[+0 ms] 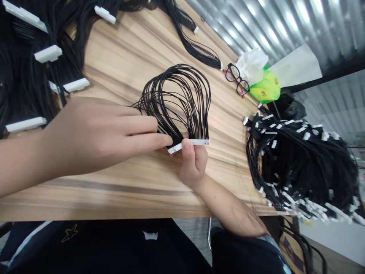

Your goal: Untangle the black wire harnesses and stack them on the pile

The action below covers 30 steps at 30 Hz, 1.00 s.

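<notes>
A bundle of thin black wires loops up over the wooden table, its ends set in white connector strips. My right hand pinches the strips between thumb and fingers where they meet. From the left, my left hand reaches across with its fingers stretched toward the wires just above the left strip; its fingertips touch the wires near that strip. The thumb of my left hand is hidden beneath the palm, so whether it grips any wire cannot be seen.
Black wire bundles with white connectors cover the table's back left. A large heap of similar harnesses lies at the right edge. Glasses, a green packet and white tissue sit at the back right, near another wire bundle.
</notes>
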Tool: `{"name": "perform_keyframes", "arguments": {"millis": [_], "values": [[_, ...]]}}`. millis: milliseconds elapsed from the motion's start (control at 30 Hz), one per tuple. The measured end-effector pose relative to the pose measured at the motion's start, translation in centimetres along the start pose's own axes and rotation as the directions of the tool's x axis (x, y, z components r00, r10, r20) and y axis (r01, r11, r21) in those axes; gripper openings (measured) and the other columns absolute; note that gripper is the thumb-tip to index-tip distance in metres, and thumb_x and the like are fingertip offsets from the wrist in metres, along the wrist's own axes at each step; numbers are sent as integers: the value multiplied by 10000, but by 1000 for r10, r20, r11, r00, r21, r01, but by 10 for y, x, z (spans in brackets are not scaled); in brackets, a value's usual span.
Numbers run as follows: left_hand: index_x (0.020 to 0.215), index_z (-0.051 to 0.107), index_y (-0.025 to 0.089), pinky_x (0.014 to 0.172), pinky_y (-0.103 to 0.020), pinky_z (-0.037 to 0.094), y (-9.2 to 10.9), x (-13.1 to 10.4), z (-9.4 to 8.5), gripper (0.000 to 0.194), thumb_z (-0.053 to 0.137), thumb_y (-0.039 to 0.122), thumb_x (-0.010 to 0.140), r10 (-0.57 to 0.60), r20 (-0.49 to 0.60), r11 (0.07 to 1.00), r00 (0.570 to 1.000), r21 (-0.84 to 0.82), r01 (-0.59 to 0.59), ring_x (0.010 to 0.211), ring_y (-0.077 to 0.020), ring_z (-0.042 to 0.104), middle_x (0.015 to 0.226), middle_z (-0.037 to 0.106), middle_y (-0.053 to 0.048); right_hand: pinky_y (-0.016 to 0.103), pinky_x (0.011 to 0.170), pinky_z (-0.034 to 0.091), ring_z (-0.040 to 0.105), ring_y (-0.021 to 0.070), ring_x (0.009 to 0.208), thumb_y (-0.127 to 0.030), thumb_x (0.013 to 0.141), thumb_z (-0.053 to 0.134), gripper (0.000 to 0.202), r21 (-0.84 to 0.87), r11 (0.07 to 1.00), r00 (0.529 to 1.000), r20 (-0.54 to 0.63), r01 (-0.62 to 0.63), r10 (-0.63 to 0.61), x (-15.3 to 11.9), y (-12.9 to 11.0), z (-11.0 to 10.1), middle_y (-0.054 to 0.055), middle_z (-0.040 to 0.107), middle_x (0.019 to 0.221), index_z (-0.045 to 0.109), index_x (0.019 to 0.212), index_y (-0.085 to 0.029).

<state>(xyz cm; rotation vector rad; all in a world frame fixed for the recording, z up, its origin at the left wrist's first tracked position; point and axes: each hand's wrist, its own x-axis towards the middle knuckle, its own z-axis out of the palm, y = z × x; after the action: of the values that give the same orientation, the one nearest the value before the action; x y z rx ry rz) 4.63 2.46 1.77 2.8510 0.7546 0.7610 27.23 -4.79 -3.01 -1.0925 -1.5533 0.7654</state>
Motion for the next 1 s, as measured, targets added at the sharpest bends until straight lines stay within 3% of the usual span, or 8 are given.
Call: {"name": "perform_keyframes", "arguments": {"millis": [100,267,467,567,667,767,900,1000], "values": [[1120,713,244,539,-224,304,-11,9,4,491,223,240,1126,177,63,984,982,-40,-175,708,-88,593,889,655,57,297,550,472,589,129,606,-375,1113,465,355,-34,999,998,60,-18,20,0,-3,-1,-21,609,701,601,812,-245],[943,700,210,649,-305,434,-15,15,9,558,173,226,1124,232,140,971,963,-92,-221,782,-161,570,906,643,3,297,564,449,582,132,623,-380,1102,508,367,-78,996,988,141,-52,62,0,-9,-3,-7,618,720,611,782,-235],[735,618,224,772,-334,525,2,10,-13,419,473,346,1108,376,6,924,927,69,-375,776,-132,555,790,570,38,280,489,463,526,136,521,-544,1088,486,486,151,961,958,-134,-232,253,8,0,4,-32,522,585,581,714,-249],[734,659,274,879,-360,594,11,3,-14,373,542,334,1083,498,-7,859,867,-133,-495,757,-140,588,758,620,64,269,493,489,470,128,517,-548,1058,558,464,257,946,949,-189,-200,252,9,2,6,-48,445,594,544,699,-254],[790,669,274,706,-336,564,14,-3,-4,306,559,298,1075,556,-18,789,831,-301,-535,670,-142,550,709,610,65,284,534,527,470,132,535,-530,1077,522,467,237,952,964,-134,-196,232,5,4,5,-41,444,612,564,704,-251],[780,604,250,549,-323,452,10,-4,3,370,467,315,1117,473,19,837,881,-321,-443,592,-129,516,665,585,59,316,567,541,577,156,580,-520,1109,430,514,185,963,973,-86,-194,212,-1,5,3,-13,532,623,610,711,-249],[807,563,231,463,-237,333,4,3,2,420,332,316,1148,183,-7,954,983,-239,-180,474,-77,470,580,537,84,337,559,520,625,172,593,-489,1105,457,456,70,984,984,-58,-164,168,-3,2,0,3,633,650,624,750,-258],[982,649,229,488,-193,291,3,5,2,314,395,320,1144,37,-91,994,995,-97,-46,518,-54,564,646,651,105,329,547,507,623,166,584,-425,1104,487,367,57,995,996,-20,-83,85,-4,-2,0,-6,652,661,639,810,-267]]}}
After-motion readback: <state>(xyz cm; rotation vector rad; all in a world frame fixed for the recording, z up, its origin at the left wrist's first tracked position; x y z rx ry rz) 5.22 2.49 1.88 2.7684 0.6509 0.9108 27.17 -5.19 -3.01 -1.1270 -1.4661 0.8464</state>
